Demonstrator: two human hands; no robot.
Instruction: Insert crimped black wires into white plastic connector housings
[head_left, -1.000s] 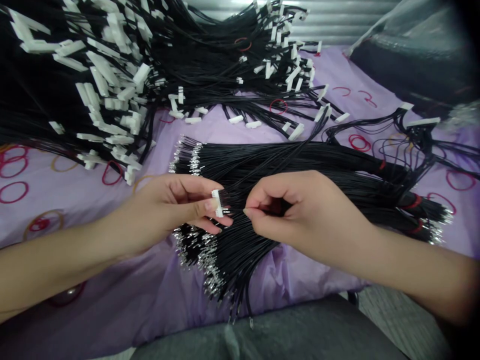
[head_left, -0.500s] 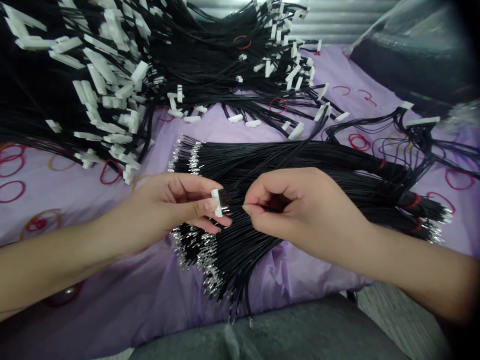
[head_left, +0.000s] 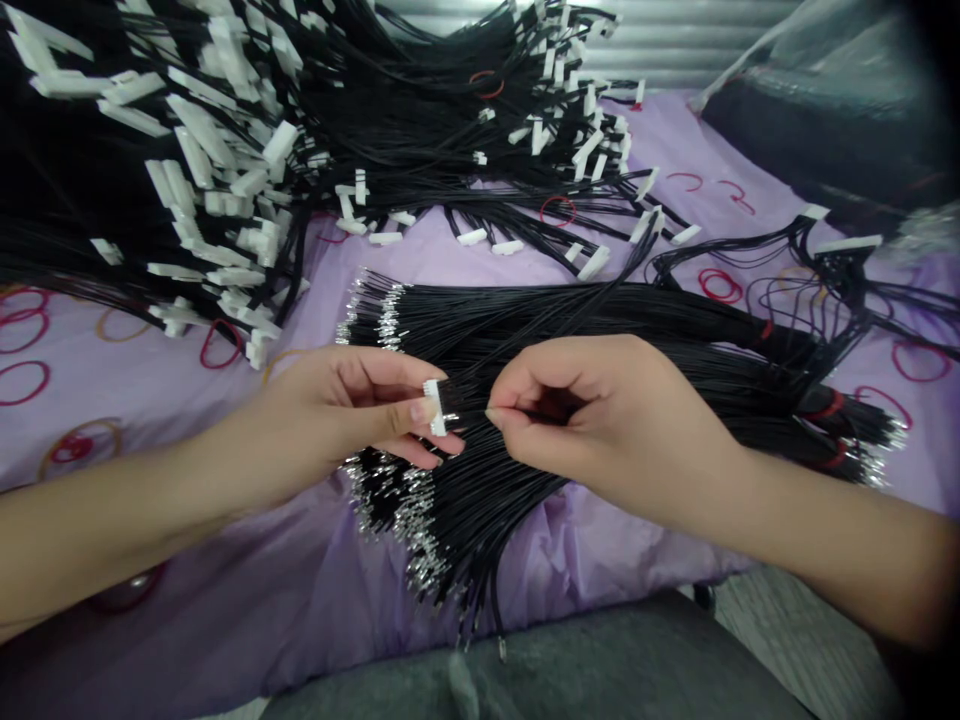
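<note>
Between thumb and fingers, my left hand (head_left: 375, 405) pinches a small white connector housing (head_left: 436, 406), which has black wires on its right side. My right hand (head_left: 592, 410) is closed in a pinch just to the right, thumb and forefinger pressed on a thin black wire; its silvery terminal end points at the housing. Whether that tip has entered the housing I cannot make out. Beneath both hands lies a wide bundle of black wires (head_left: 517, 470), their bare metal terminals (head_left: 420, 525) fanned out on the left.
Heaps of black cables with white connectors (head_left: 199, 135) fill the back left and back middle. A clear plastic bag (head_left: 832, 120) stands at back right. Red rubber bands (head_left: 718, 286) are scattered over the purple table cover (head_left: 300, 560). A dark grey seat (head_left: 555, 665) is at the front edge.
Both hands stay nearly where they were. The wire tip by the connector housing looks very slightly shifted; little else differs.
</note>
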